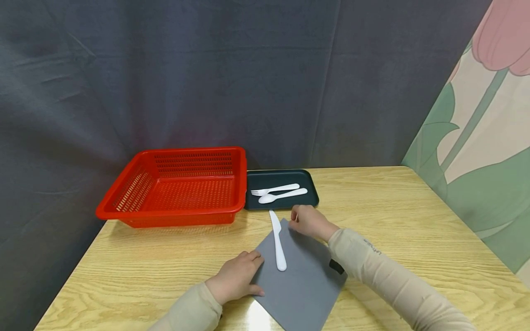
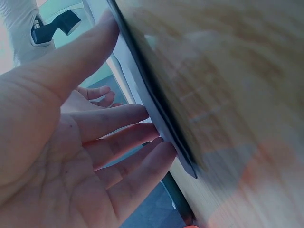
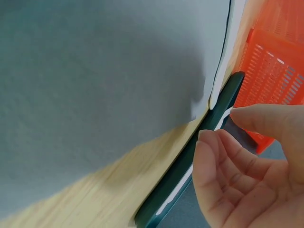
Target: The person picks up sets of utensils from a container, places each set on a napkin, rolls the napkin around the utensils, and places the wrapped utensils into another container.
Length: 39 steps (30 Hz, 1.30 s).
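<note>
A grey square mat (image 1: 304, 287) lies turned cornerwise on the table, with a white plastic knife (image 1: 279, 246) on it, the blade tip reaching past its far corner. My left hand (image 1: 237, 278) rests at the mat's left edge; in the left wrist view its thumb and nearly straight fingers touch the mat's rim (image 2: 149, 90). Over the far corner is my right hand (image 1: 310, 223), its fingers loosely bent. In the right wrist view, thumb and fingers of that hand (image 3: 251, 175) stand apart with nothing between them.
Behind the mat sits a dark green tray (image 1: 304, 176) holding a white fork (image 1: 281, 188) and a white spoon (image 1: 285, 195). A red plastic basket (image 1: 178, 220) stands left of the tray. Dark cloth (image 1: 227, 82) hangs along the table's back.
</note>
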Motion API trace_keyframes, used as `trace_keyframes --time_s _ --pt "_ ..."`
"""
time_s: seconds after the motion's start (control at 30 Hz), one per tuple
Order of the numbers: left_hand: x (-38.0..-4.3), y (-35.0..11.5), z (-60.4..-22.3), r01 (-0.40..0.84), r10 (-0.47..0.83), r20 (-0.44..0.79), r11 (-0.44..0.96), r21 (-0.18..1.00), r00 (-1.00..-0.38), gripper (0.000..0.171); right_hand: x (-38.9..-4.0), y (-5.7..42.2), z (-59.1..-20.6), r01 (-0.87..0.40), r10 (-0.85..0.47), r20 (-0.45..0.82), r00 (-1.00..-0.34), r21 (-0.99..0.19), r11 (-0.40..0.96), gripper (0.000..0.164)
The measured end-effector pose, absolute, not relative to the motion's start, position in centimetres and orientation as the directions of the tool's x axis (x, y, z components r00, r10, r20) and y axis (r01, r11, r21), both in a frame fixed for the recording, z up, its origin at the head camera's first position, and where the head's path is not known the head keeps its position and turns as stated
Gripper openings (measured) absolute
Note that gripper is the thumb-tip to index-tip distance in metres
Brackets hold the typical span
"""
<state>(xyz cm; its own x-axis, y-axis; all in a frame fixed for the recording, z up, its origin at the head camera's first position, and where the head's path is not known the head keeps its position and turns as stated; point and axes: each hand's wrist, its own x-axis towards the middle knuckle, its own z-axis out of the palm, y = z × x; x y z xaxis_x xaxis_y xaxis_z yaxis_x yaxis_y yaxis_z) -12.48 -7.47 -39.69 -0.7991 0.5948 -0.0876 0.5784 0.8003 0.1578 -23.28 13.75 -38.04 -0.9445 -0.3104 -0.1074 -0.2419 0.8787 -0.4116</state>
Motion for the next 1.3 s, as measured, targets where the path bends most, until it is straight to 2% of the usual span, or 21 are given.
trace_keyframes --time_s 0.93,1.3 --pt "-12.4 -7.5 -39.8 0.571 0.588 -0.099 0.805 0.158 -0.803 0.071 -24.8 14.8 -38.1 -0.266 -0.290 -0.002 -0.957 -0.387 0.883 0.009" --pt "-12.4 -7.4 -39.9 0.568 0.585 -0.100 0.807 0.160 -0.804 0.070 -25.2 14.8 -37.9 -0.263 -0.284 0.000 -0.959 -0.379 0.888 0.008"
